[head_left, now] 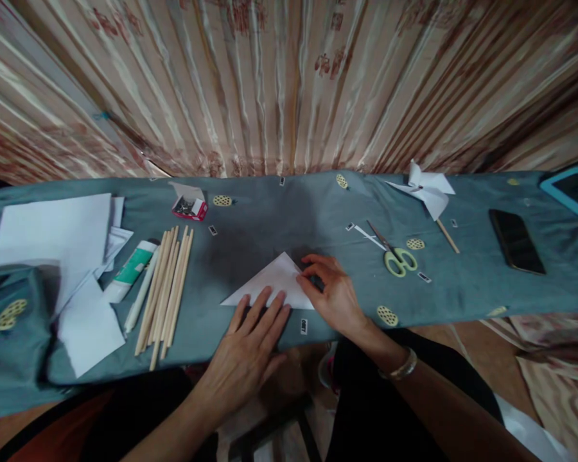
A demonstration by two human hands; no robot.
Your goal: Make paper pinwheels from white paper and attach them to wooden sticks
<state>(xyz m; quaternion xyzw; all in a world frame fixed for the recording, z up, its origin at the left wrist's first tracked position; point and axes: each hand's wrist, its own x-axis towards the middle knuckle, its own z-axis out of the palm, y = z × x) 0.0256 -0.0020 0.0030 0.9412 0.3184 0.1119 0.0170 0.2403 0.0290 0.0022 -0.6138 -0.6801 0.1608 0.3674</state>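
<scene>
I record one sheet of plain white paper [285, 273], seen in triangular form and apparently folded. It lies flat on the counter [270, 218], close to the near edge. The long side runs roughly parallel to that edge; the apex points away from it. The left corner is sharp and exposed. The right corner and part of the long side are hidden from me.
</scene>
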